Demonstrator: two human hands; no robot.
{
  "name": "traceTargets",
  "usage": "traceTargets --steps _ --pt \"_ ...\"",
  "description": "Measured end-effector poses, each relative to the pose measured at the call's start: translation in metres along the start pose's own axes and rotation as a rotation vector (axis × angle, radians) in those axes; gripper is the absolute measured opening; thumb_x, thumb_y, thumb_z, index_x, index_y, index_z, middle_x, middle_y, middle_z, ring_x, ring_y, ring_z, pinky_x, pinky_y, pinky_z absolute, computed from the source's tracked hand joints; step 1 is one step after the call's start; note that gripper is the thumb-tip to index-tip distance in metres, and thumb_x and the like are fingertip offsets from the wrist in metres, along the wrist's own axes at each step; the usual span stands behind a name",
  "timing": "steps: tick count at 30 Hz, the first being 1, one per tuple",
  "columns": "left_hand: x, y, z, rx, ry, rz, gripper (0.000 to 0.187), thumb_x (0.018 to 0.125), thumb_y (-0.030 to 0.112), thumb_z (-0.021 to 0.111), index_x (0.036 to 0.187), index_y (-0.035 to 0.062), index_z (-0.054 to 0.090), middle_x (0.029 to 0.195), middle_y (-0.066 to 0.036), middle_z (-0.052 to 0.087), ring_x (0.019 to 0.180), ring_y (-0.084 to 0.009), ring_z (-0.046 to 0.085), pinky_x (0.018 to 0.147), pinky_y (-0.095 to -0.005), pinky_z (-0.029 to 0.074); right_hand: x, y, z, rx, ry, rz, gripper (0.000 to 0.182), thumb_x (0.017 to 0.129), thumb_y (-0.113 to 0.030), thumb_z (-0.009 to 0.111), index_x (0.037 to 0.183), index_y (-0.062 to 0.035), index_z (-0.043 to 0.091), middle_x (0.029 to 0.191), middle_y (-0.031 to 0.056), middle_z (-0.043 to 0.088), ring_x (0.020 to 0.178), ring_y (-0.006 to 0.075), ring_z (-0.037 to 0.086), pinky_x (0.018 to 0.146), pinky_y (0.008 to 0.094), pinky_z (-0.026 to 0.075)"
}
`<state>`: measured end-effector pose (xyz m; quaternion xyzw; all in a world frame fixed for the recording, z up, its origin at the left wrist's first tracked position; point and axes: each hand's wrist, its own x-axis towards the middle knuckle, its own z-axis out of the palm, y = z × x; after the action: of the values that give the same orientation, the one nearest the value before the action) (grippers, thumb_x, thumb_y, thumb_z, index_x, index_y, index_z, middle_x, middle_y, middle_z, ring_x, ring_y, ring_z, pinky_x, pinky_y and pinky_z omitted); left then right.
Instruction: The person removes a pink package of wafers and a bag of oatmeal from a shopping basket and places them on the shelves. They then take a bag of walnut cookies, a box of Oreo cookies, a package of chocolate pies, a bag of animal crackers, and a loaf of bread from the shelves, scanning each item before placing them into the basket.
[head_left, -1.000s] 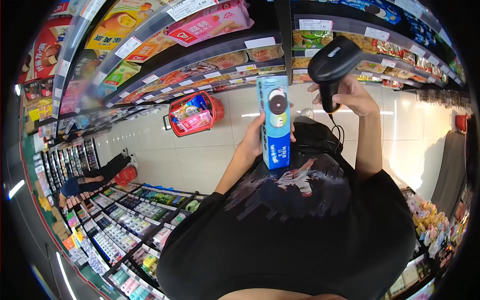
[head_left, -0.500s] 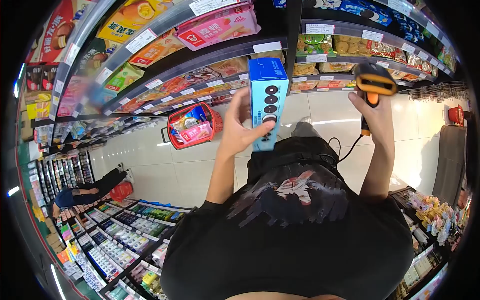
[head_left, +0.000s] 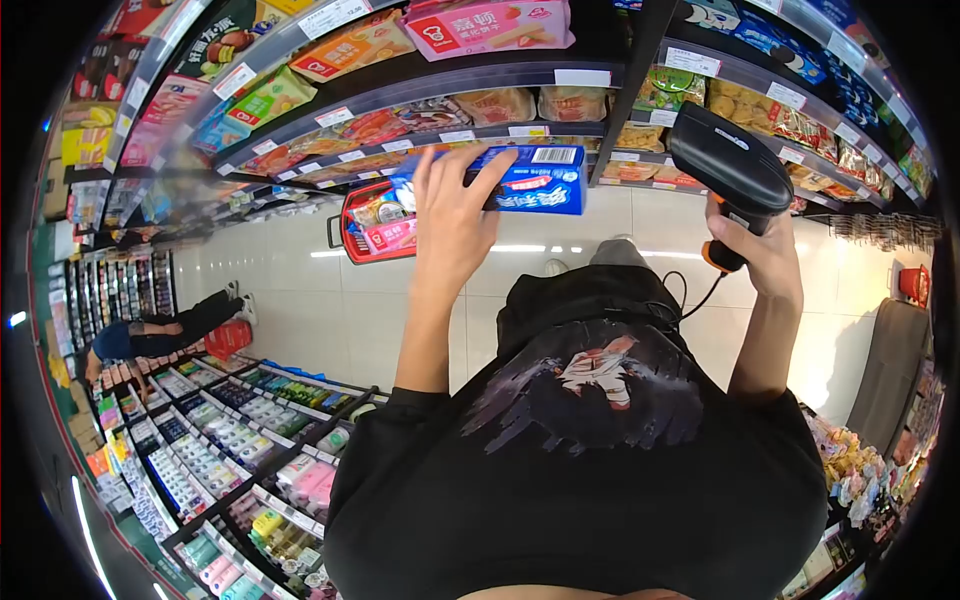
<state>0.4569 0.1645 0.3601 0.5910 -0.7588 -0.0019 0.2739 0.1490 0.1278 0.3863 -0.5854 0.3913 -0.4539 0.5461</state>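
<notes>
At 12 o'clock, the left hand (head_left: 455,210) is closing its grip around a blue box (head_left: 545,180), fingers spreading over its upper side. The box is lying sideways in the grip, its barcode (head_left: 555,155) showing near the end at 1 o'clock. At 2 o'clock, the right hand (head_left: 765,250) is clasping the handle of a black-and-orange scanner (head_left: 730,160), and a dark cable (head_left: 706,297) is running down from it. At 10 o'clock, a red basket (head_left: 362,257) is sitting partly hidden behind the left hand and the box, holding packets, including a pink one (head_left: 390,237). Beyond, snack shelves (head_left: 580,78) are curving across from 10 to 2 o'clock. At 9 o'clock, a person (head_left: 150,335) is leaning near a red container (head_left: 228,338); racks of bottles (head_left: 240,430) are filling 8 o'clock.
</notes>
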Motion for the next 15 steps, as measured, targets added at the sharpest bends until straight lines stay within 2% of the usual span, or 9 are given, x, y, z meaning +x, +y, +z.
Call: traceTargets --steps 3,4,5,6,8,11,13,14,15 --pt "-0.011 -0.002 -0.005 0.135 0.054 0.037 0.049 0.061 -0.008 0.059 0.103 0.0174 0.062 0.112 -0.011 0.052 0.115 -0.0312 0.043 0.103 -0.0526 0.022 0.006 0.003 0.01 0.033 -0.044 0.119 0.031 0.073 -0.004 0.068 0.099 0.0007 0.053 0.079 0.0037 0.058 0.063 0.0088 0.054 0.054 0.0227 0.043" --pt "-0.013 0.0 -0.006 0.087 0.102 0.037 0.042 0.063 -0.007 0.06 0.097 0.0178 0.065 0.116 -0.014 0.05 0.121 -0.0347 0.038 0.102 -0.0554 0.022 0.007 0.005 0.015 0.054 -0.088 0.164 0.031 0.073 -0.003 0.067 0.1 0.0005 0.052 0.077 0.0033 0.057 0.06 0.0082 0.053 0.051 0.0222 0.042" --pt "-0.017 0.001 -0.005 0.093 0.105 0.028 0.042 0.063 -0.007 0.06 0.097 0.0178 0.065 0.116 -0.014 0.05 0.121 -0.0347 0.038 0.102 -0.0554 0.022 0.009 0.009 0.019 0.076 -0.132 0.209 0.031 0.074 -0.003 0.066 0.101 0.0003 0.052 0.075 0.0029 0.057 0.056 0.0076 0.052 0.049 0.0216 0.041" --pt "-0.02 0.001 -0.004 0.043 0.159 0.053 0.04 0.063 -0.005 0.062 0.096 0.0175 0.065 0.119 -0.014 0.048 0.121 -0.0363 0.038 0.101 -0.0548 0.024 0.008 0.019 0.015 0.009 -0.168 0.277 0.032 0.074 -0.002 0.066 0.103 0.0 0.051 0.073 0.0026 0.056 0.05 0.0064 0.05 0.043 0.0209 0.039" --pt "-0.027 0.002 -0.001 -0.074 0.212 0.087 0.037 0.062 -0.003 0.067 0.093 0.0164 0.065 0.122 -0.015 0.046 0.121 -0.0391 0.037 0.099 -0.0507 0.032 0.007 0.015 0.025 0.018 -0.172 0.263 0.033 0.075 -0.002 0.066 0.103 0.0002 0.05 0.073 0.0028 0.056 0.05 0.0058 0.049 0.042 0.0208 0.038" --pt "-0.031 0.008 0.001 -0.223 0.231 0.039 0.036 0.061 -0.001 0.07 0.092 0.0162 0.065 0.122 -0.014 0.046 0.121 -0.0384 0.038 0.099 -0.0469 0.034 0.003 0.012 0.03 0.006 -0.167 0.287 0.035 0.075 -0.002 0.067 0.105 0.0001 0.05 0.074 0.003 0.056 0.05 0.0038 0.047 0.041 0.0197 0.036" --pt "-0.033 0.01 0.003 -0.226 0.216 0.054 0.033 0.063 0.0 0.071 0.091 0.0162 0.065 0.122 -0.015 0.047 0.121 -0.0381 0.038 0.097 -0.0452 0.036 -0.001 0.007 0.029 0.015 -0.23 0.307 0.039 0.075 -0.003 0.067 0.109 -0.0003 0.049 0.078 0.0033 0.058 0.057 0.0055 0.05 0.048 0.0208 0.041" --pt "-0.034 0.009 0.006 -0.249 0.206 0.086 0.032 0.063 0.001 0.07 0.091 0.0161 0.066 0.121 -0.015 0.048 0.12 -0.0381 0.04 0.096 -0.0449 0.037 -0.003 0.002 0.031 0.066 -0.276 0.214 0.04 0.072 -0.003 0.069 0.108 0.0014 0.052 0.081 0.0044 0.061 0.066 0.0085 0.053 0.06 0.0233 0.045" --pt "-0.035 0.009 0.007 -0.274 0.193 0.119 0.032 0.064 0.002 0.07 0.091 0.016 0.066 0.12 -0.015 0.049 0.119 -0.0381 0.041 0.095 -0.0445 0.038 -0.002 0.001 0.027 0.068 -0.272 0.219 0.04 0.072 -0.003 0.069 0.108 0.0014 0.052 0.081 0.0044 0.061 0.066 0.0085 0.053 0.06 0.0233 0.045"
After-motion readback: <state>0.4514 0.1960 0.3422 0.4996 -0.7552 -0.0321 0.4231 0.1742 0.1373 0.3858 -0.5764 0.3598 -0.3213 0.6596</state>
